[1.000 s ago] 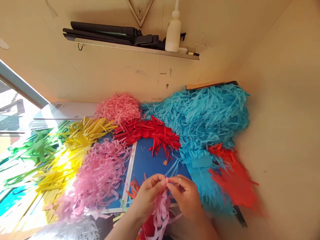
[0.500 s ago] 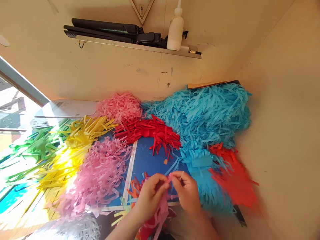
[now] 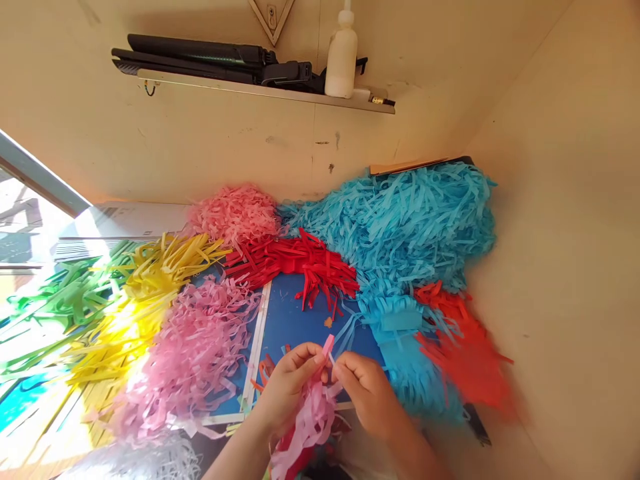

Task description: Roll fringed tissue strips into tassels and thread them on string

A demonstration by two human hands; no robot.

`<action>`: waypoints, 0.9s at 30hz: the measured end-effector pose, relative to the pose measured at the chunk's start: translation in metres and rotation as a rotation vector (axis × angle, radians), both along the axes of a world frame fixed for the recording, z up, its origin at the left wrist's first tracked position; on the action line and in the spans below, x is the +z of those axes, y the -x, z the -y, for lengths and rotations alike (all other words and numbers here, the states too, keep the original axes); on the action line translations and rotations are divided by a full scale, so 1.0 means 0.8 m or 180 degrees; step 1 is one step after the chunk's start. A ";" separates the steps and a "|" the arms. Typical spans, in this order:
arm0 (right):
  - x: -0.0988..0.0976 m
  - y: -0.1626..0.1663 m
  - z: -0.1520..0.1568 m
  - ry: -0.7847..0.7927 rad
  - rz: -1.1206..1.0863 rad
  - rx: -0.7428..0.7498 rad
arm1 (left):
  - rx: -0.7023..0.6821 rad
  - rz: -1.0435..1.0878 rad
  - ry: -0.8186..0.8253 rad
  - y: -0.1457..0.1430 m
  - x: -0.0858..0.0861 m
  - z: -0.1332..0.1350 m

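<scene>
My left hand (image 3: 287, 387) is closed in a pinch around the twisted top of a pink tissue paper tassel (image 3: 313, 420). A small pink loop end sticks up above the fingers, and the fringe hangs down below the hand. Close beside it, my right hand (image 3: 367, 393) has thumb and forefinger pressed together on a thin pale strip (image 3: 331, 359) that reaches to the tassel's top. Under both hands, partly hidden, lie red and orange fringes. The blue tabletop (image 3: 295, 320) shows just beyond my fingers.
Fringed paper surrounds the work spot: a mauve pile (image 3: 205, 340), yellow (image 3: 150, 287) and green (image 3: 75, 293) bundles, red fringe (image 3: 290, 260), a pink heap (image 3: 235, 213), a large blue pile (image 3: 415, 220) and orange-red fringe (image 3: 465, 353). A wall shelf (image 3: 260, 91) carries a white bottle (image 3: 342, 60).
My hands have moved slightly apart at the tassel's top, and the pink loop end now stands up above my left fingers. The right hand now draws a pale strip sideways. The view has shifted slightly.
</scene>
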State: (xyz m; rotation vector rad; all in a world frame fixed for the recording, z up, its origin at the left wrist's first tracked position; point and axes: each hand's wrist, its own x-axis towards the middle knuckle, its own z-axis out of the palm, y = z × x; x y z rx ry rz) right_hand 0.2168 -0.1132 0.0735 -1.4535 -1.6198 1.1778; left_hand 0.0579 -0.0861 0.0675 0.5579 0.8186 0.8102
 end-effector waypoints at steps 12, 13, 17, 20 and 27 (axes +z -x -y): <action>0.005 -0.004 0.003 -0.0074 -0.0029 -0.0031 | -0.0182 -0.2293 -0.2023 0.010 0.006 0.012; 0.004 -0.004 0.003 -0.0130 -0.0073 -0.0083 | -0.0241 -0.2405 -0.2124 0.012 0.011 0.013; 0.002 0.003 0.004 -0.0171 -0.0351 -0.0163 | -0.0596 -0.2726 -0.2411 0.022 0.026 0.013; -0.001 0.008 0.004 -0.0162 -0.0549 -0.0308 | -0.0846 -0.2818 -0.2552 0.026 0.028 0.012; 0.058 -0.139 -0.010 -0.0921 -0.0584 -0.1429 | -0.1278 -0.3290 -0.2951 0.047 0.046 0.004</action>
